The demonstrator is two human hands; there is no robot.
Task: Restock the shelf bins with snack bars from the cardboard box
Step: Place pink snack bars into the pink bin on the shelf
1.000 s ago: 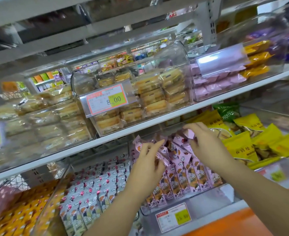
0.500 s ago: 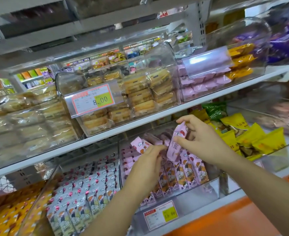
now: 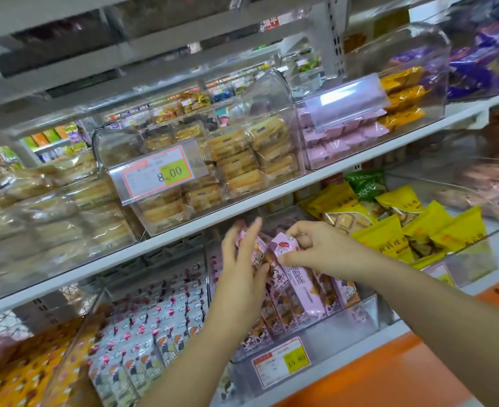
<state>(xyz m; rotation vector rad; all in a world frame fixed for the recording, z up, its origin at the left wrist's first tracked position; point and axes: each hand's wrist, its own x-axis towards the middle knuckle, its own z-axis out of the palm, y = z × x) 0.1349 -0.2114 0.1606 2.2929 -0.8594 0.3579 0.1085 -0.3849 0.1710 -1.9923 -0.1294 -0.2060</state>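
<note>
A shop: shelf bins [image 3: 357, 315] of wrapped snacks [image 3: 236, 160], printed price tags [image 3: 157, 175].

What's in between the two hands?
A pink bar, pinched near its top by the right hand, stands between it and the left hand. The head view shows it.

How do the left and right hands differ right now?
Left hand: fingers straight, resting against the row of pink snack bars; right hand: fingers curled, pinching the top of a tilted pink bar. Left hand's forearm comes from below, right hand's from the right. Both work over the same clear bin.
</note>
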